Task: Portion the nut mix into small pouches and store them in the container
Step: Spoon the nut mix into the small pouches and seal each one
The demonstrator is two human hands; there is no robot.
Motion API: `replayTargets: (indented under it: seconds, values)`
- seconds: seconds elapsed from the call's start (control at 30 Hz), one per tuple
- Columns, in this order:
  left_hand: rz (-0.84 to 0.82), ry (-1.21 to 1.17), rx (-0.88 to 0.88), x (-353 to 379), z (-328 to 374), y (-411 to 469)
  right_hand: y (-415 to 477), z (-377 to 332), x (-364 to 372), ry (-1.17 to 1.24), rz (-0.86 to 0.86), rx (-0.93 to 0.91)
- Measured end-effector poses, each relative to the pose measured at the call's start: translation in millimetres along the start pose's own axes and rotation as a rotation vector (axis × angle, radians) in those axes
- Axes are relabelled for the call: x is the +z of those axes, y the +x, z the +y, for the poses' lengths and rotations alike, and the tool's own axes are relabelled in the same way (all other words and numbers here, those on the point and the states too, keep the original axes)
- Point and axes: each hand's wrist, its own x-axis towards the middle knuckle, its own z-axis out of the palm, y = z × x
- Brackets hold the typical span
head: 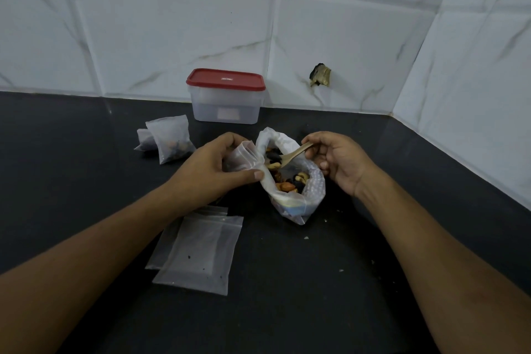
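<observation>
A large clear bag of nut mix [298, 198] stands open on the dark counter. My left hand [212, 169] grips a small clear pouch [244, 154] held open right beside the bag's mouth, and its thumb also pinches the bag's rim. My right hand [337, 161] holds a small wooden spoon [296, 154] whose bowl dips into the nuts [287, 178]. Two filled pouches [169, 142] lie to the left. A clear container with a red lid [227, 98] stands shut at the back by the wall.
Two flat unfilled pouches [198, 250] lie overlapped on the counter [316, 282] near my left forearm. Small crumbs dot the counter on the right. White tiled walls [330, 37] close the back and right side; a dark chipped spot [320, 75] marks the back wall.
</observation>
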Motion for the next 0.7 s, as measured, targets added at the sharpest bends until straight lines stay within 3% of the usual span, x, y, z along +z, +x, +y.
replayTargets:
  seconds: [0.3,0.5,0.7]
  values:
    - [-0.004,0.006,-0.009,0,3,0,-3,-5,0,0.064,0.01,0.058]
    - [-0.009,-0.019,-0.01,-1,4,-2,-3,-12,-5,0.176,0.044,-0.011]
    - [-0.017,-0.025,-0.012,-1,4,-1,-13,-22,6,0.147,-0.034,-0.098]
